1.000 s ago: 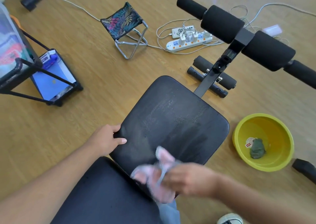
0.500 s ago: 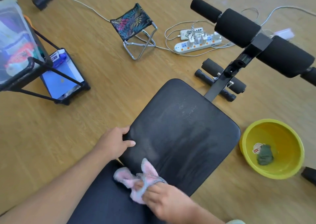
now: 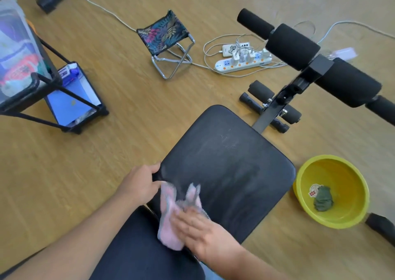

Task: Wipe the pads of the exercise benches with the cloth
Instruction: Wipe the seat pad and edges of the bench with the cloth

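Observation:
A black bench seat pad (image 3: 230,162) fills the middle of the head view, with faint wet streaks on it. A second black pad (image 3: 136,249) lies nearer to me at the bottom. My right hand (image 3: 203,228) presses a pink cloth (image 3: 173,222) onto the near left part of the seat pad, at the gap between the two pads; hand and cloth are blurred. My left hand (image 3: 141,183) grips the seat pad's left edge, right beside the cloth.
Black foam leg rollers (image 3: 299,47) stand on a post beyond the pad. A yellow basin (image 3: 342,168) holding a dark green cloth (image 3: 323,198) sits on the wooden floor at right. A small folding stool (image 3: 165,34), a power strip (image 3: 241,61) with cables and a black rack (image 3: 53,87) lie further out.
My right hand has swept the pink cloth leftward across the near end of the seat pad, toward my left hand. The left hand has kept its hold on the pad's edge.

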Demonstrator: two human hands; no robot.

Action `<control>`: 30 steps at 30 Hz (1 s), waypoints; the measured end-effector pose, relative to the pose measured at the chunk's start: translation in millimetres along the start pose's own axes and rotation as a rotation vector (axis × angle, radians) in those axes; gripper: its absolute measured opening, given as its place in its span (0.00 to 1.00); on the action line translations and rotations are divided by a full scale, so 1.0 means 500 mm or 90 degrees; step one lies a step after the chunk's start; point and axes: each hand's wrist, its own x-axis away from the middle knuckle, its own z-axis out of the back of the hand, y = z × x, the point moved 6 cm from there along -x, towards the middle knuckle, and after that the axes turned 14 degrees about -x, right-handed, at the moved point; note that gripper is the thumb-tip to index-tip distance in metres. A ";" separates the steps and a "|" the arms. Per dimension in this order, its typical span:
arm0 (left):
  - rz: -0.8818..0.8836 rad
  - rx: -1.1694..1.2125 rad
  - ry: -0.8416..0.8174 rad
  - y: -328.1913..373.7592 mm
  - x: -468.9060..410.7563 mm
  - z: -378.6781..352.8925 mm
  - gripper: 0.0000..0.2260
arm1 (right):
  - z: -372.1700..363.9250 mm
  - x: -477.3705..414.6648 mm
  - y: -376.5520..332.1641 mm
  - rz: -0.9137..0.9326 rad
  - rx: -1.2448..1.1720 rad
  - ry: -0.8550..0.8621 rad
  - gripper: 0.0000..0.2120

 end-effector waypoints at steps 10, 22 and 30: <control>0.000 0.020 0.003 0.001 -0.001 -0.004 0.30 | 0.320 -0.059 0.299 -0.453 0.078 0.404 0.35; -0.036 0.032 -0.010 0.004 0.002 -0.001 0.17 | 0.075 -0.035 0.020 -0.098 -0.086 0.003 0.17; -0.016 0.056 0.010 0.003 0.008 -0.011 0.19 | 0.185 -0.032 0.138 -0.343 -0.025 0.048 0.06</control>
